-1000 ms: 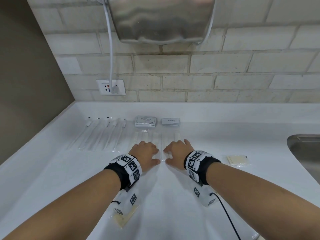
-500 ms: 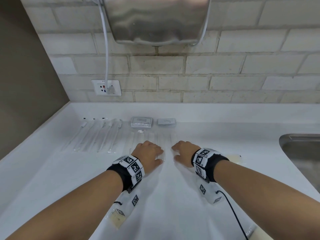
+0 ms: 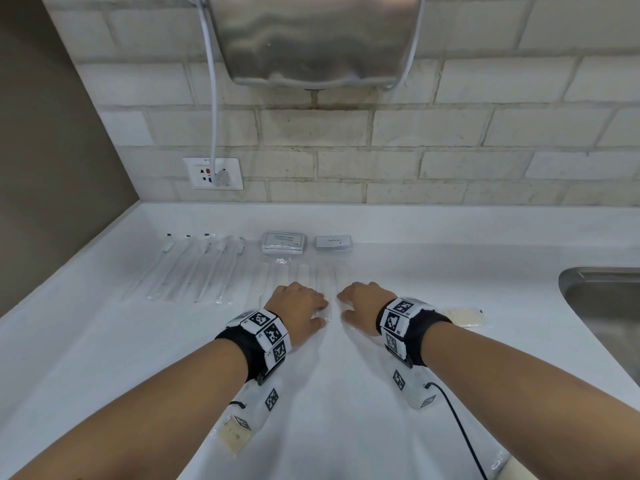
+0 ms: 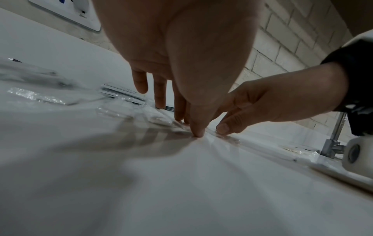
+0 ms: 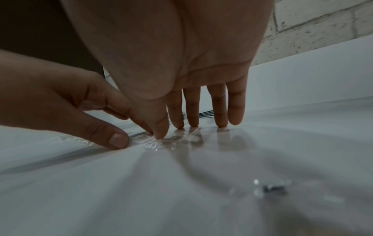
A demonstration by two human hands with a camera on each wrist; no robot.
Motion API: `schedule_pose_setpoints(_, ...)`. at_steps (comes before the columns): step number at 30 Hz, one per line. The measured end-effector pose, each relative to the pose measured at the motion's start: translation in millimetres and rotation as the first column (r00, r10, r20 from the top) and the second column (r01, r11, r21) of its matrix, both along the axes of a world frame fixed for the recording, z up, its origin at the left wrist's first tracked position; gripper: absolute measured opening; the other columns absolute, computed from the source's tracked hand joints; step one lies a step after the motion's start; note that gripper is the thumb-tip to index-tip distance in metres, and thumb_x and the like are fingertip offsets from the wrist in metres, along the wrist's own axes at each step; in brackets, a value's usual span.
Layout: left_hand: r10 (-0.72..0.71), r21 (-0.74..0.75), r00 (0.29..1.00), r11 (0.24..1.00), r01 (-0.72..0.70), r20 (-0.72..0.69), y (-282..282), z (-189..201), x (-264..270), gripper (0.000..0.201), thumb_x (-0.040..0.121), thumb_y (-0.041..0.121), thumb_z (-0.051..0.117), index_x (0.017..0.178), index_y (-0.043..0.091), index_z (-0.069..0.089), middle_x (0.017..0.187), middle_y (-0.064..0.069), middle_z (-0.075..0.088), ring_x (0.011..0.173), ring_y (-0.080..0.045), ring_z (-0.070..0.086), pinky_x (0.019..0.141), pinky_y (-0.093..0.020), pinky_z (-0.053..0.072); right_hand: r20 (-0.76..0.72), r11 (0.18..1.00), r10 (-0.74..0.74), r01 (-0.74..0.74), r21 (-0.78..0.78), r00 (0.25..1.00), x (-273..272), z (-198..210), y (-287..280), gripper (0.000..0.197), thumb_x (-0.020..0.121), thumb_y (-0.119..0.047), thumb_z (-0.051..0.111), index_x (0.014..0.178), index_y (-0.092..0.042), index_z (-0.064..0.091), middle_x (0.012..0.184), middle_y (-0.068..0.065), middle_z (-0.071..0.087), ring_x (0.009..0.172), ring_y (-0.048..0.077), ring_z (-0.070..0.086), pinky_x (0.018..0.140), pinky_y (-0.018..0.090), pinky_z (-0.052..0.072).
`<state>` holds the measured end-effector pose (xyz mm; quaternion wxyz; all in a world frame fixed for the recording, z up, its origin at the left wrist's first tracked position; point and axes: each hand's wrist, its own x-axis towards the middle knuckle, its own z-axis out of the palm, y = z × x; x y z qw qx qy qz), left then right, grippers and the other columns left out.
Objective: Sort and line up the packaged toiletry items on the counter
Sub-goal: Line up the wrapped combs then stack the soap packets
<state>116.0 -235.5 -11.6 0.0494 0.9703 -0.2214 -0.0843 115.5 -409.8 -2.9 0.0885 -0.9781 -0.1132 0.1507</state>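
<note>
Clear comb packets [image 3: 322, 282] near the counter [image 3: 104, 341] middle are being squared; left hand [image 3: 299, 308] and right hand [image 3: 362, 306] press with spread grip; next, edges must be evened

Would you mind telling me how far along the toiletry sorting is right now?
Mostly done: wrapped toothbrushes lie in a row at left, with a shampoo packet stack and a smaller packet stack behind. In hand: left hand and right hand press flat on the clear-wrapped combs. Left: loose yellowish packets, one at right, another near the front.
</note>
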Motion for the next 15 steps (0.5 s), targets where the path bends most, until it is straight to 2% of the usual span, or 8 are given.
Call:
schedule_pose_setpoints(5,0.002,0.001,1.0,1.0,-0.002,-0.007,-1.0,0.0,-0.6,0.046,0.094,0.041,0.049,0.138,0.029,0.049,0.149,0.011,0.042,0.136,-0.02,0.034,0.112,-0.038,0.024,-0.012,1.0,0.0,0.0,-0.004,1.0,0.6,-0.4,-0.1,0.05,0.093,-0.033,0.047,0.142,-0.027,0.042,0.145,-0.003,0.043,0.132,0.023,0.038,0.102,0.04,0.043)
schedule_pose_setpoints(9,0.0,-0.005,1.0,1.0,0.0,-0.003,0.2,-0.3,0.4,0.047,0.094,0.042,0.05,0.139,0.028,0.048,0.149,0.01,0.042,0.137,-0.02,0.033,0.112,-0.038,0.024,-0.013,1.0,0.008,-0.008,-0.008,1.0,1.4,0.6,0.0,0.045,0.092,-0.031,0.048,0.137,-0.025,0.047,0.141,0.0,0.046,0.129,0.025,0.041,0.101,0.041,0.044)
schedule_pose_setpoints(15,0.082,-0.17,0.995,0.983,-0.07,0.064,16.1,14.3,-4.2,0.053,0.09,0.045,0.056,0.139,0.03,0.047,0.148,0.011,0.043,0.138,-0.019,0.033,0.11,-0.039,0.027,-0.016,0.998,0.012,-0.011,0.068,1.0,-5.0,9.7,3.2,0.053,0.094,-0.032,0.052,0.144,-0.025,0.036,0.151,0.002,0.031,0.129,0.027,0.046,0.106,0.041,0.041)
